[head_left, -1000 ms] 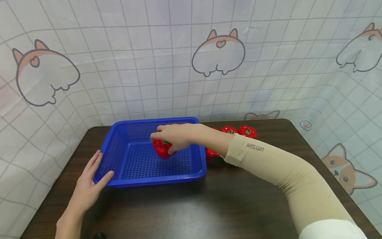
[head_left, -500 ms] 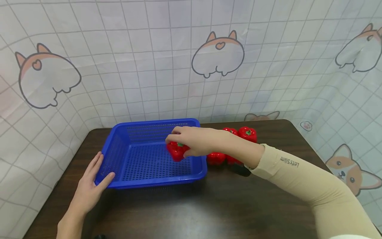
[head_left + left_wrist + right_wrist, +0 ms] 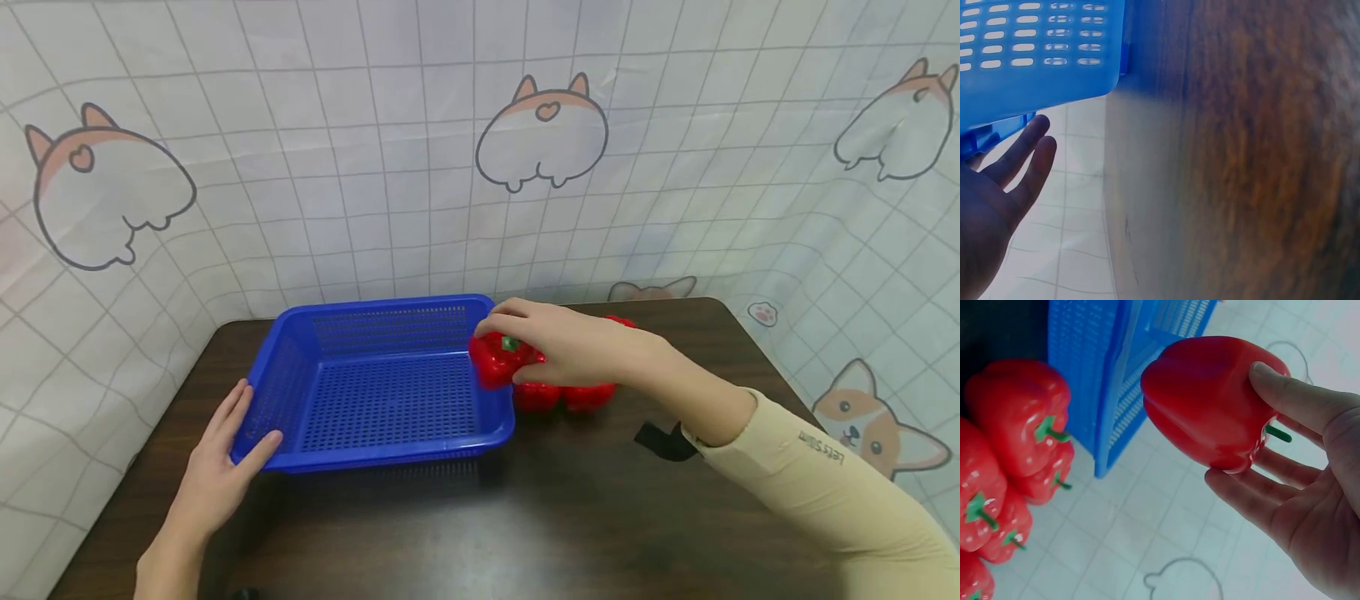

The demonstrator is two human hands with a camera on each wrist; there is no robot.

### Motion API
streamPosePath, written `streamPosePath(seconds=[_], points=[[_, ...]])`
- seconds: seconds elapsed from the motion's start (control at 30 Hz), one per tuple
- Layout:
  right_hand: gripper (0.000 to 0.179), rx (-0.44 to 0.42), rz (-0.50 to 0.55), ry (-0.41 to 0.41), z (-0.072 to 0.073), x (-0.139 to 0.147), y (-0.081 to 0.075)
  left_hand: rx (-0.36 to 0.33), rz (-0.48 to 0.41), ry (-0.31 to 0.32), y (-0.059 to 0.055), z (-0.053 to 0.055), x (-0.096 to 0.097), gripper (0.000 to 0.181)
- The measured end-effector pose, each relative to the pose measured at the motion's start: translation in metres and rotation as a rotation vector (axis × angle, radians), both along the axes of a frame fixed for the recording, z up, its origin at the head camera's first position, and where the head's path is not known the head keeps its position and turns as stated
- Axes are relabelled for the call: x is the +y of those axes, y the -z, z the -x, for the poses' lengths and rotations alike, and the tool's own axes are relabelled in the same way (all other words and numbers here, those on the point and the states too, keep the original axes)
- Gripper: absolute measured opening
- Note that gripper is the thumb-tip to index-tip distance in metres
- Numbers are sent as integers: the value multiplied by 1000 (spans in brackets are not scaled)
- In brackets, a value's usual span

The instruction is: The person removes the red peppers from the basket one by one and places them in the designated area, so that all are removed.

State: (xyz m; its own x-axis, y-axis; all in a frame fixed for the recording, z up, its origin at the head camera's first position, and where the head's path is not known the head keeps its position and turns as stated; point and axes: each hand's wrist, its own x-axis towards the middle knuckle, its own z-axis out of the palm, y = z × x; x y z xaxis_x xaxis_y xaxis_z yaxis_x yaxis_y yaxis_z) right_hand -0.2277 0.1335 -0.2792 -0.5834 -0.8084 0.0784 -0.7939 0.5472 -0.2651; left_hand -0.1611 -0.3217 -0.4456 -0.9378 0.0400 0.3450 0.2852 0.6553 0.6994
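A red bell pepper (image 3: pixel 493 363) with a green stem is in my right hand (image 3: pixel 573 343), over the right rim of the blue basket (image 3: pixel 375 457). The right wrist view shows thumb and fingers gripping this pepper (image 3: pixel 1210 403) around its stem end, with its rounded bottom toward the basket (image 3: pixel 1107 419). My left hand (image 3: pixel 213 467) rests at the basket's near left corner, its fingers spread along the left side and the thumb at the front rim. In the left wrist view the fingers (image 3: pixel 1032 169) extend nearly straight beside the basket wall (image 3: pixel 1041 81). The basket holds nothing.
Several more red bell peppers (image 3: pixel 588 397) stand grouped on the dark wooden table (image 3: pixel 465 533), right beside the basket; my right hand partly hides them. Behind the table hangs a white grid-patterned cloth (image 3: pixel 375 167) with cartoon dogs.
My right hand has carried the bell pepper rightward, from over the middle of the basket to its right rim. The left hand stays at the basket's corner.
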Motion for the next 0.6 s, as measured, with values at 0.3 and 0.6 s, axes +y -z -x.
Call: streamPosePath(seconds=[0.3, 0.6], points=[[56, 15, 98, 33, -8, 38, 5, 13, 12, -10, 1, 2, -2, 77], [59, 35, 145, 125, -12, 80, 8, 17, 18, -13, -2, 2, -1, 77]])
